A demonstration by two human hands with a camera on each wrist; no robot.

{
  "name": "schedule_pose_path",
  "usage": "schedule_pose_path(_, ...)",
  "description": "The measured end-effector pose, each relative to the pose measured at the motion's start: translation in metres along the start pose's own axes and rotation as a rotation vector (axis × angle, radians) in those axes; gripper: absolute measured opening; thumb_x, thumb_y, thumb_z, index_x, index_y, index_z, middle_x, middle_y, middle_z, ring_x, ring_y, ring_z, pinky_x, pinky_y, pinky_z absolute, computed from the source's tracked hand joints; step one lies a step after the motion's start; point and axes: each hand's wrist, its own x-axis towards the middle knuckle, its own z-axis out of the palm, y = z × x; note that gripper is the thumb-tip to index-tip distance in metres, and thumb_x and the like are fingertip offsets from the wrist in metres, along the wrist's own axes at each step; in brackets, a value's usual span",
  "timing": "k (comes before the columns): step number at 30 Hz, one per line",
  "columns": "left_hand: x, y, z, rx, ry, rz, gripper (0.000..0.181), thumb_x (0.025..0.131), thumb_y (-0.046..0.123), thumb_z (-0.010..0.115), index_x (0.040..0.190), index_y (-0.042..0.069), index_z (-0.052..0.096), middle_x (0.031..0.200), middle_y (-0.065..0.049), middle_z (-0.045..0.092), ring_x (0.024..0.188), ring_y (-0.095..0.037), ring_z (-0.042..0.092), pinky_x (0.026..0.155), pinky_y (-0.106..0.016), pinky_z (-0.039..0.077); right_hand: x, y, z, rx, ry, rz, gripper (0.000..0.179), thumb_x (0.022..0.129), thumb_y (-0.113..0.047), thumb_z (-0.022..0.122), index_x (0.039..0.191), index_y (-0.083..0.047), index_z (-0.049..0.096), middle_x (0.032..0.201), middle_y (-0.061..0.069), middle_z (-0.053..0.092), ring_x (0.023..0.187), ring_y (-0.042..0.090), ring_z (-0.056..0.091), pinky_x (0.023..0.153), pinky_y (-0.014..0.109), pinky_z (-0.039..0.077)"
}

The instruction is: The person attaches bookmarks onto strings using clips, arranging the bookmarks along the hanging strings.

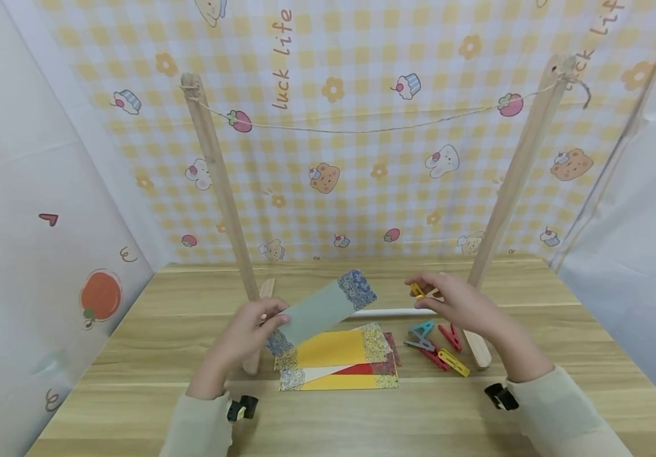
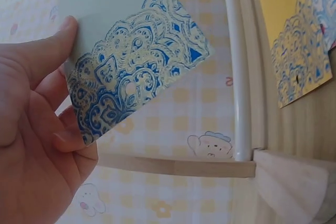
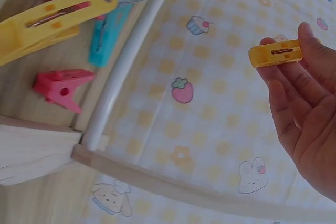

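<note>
My left hand [image 1: 256, 327] pinches a pale green paper card [image 1: 319, 311] near one end, thumb on its face. Blue lace-like patterns cover both ends of the card, as the left wrist view shows up close [image 2: 136, 61]. A yellow clothespin [image 3: 275, 53] sits between the thumb and fingers of my right hand [image 1: 456, 301], raised above the table. Beneath the card lies a pile of patterned cards [image 1: 334, 349] in yellow, red and white. Several loose clothespins [image 1: 452, 362], in yellow, red, teal and grey, lie below my right hand.
A sagging string [image 1: 356, 132] runs between two upright wooden posts [image 1: 219, 171], [image 1: 519, 165]. A white rod [image 1: 391, 313] spans low between their feet. Behind hangs a yellow-checked cloth [image 1: 362, 209]. The wooden table [image 1: 339, 419] extends in front of the cards.
</note>
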Motion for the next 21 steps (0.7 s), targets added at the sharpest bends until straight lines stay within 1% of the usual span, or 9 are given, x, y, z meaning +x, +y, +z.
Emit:
schedule_pose_path(2, -0.001, 0.0, -0.004, -0.005, 0.029, 0.001, 0.007, 0.097, 0.014, 0.062, 0.096, 0.011, 0.068, 0.094, 0.001, 0.068, 0.086, -0.008, 0.057, 0.08, -0.03, 0.053, 0.004, -0.005, -0.002, 0.008, 0.011, 0.002, 0.034, 0.094, -0.009, 0.067, 0.127, -0.003, 0.061, 0.114, 0.011, 0.07, 0.103, 0.027, 0.067, 0.085, 0.042, 0.058)
schedule_pose_path(5, -0.002, -0.001, -0.006, -0.032, 0.068, 0.034, 0.006, 0.096, 0.011, 0.063, 0.096, 0.009, 0.068, 0.094, -0.002, 0.07, 0.085, -0.007, 0.058, 0.079, -0.029, 0.053, 0.008, -0.012, -0.005, 0.03, 0.032, -0.003, 0.034, 0.094, -0.01, 0.067, 0.127, -0.004, 0.06, 0.112, 0.01, 0.07, 0.103, 0.026, 0.067, 0.084, 0.044, 0.058)
schedule_pose_path(8, -0.003, -0.001, -0.008, -0.052, 0.103, 0.057, 0.006, 0.096, 0.008, 0.063, 0.098, 0.006, 0.068, 0.094, -0.006, 0.071, 0.082, -0.006, 0.059, 0.074, -0.026, 0.054, 0.013, -0.02, -0.007, 0.053, 0.052, -0.01, 0.035, 0.094, -0.01, 0.067, 0.127, -0.005, 0.06, 0.111, 0.01, 0.07, 0.102, 0.025, 0.067, 0.084, 0.045, 0.057)
schedule_pose_path(12, -0.005, 0.0, -0.012, -0.048, 0.154, 0.036, 0.008, 0.095, 0.007, 0.064, 0.101, 0.004, 0.069, 0.094, -0.008, 0.07, 0.079, -0.004, 0.058, 0.065, -0.023, 0.053, 0.02, -0.03, -0.008, 0.063, 0.076, -0.034, 0.035, 0.093, -0.01, 0.069, 0.127, -0.006, 0.06, 0.113, 0.009, 0.071, 0.102, 0.024, 0.066, 0.084, 0.047, 0.056)
schedule_pose_path(17, -0.006, 0.001, -0.018, -0.063, 0.205, 0.005, 0.009, 0.096, 0.007, 0.063, 0.102, 0.004, 0.07, 0.093, -0.01, 0.07, 0.077, -0.005, 0.058, 0.06, -0.023, 0.054, 0.031, -0.045, -0.01, 0.087, 0.108, -0.061, 0.037, 0.092, -0.011, 0.07, 0.127, -0.007, 0.061, 0.113, 0.007, 0.07, 0.103, 0.022, 0.063, 0.084, 0.044, 0.054)
schedule_pose_path(18, -0.006, 0.001, -0.019, -0.067, 0.216, 0.005, 0.009, 0.096, 0.008, 0.063, 0.101, 0.004, 0.07, 0.092, -0.01, 0.07, 0.076, -0.005, 0.058, 0.058, -0.023, 0.053, 0.033, -0.048, -0.01, 0.095, 0.117, -0.063, 0.035, 0.091, -0.011, 0.071, 0.125, -0.007, 0.062, 0.115, 0.007, 0.07, 0.103, 0.022, 0.063, 0.083, 0.043, 0.054)
schedule_pose_path(21, -0.004, -0.001, -0.02, -0.059, 0.264, 0.017, 0.008, 0.096, 0.009, 0.063, 0.099, 0.007, 0.07, 0.088, -0.009, 0.07, 0.071, -0.004, 0.056, 0.053, -0.022, 0.048, 0.04, -0.057, -0.012, 0.122, 0.147, -0.073, 0.036, 0.09, -0.008, 0.071, 0.124, -0.006, 0.063, 0.112, 0.008, 0.069, 0.102, 0.022, 0.062, 0.082, 0.042, 0.053)
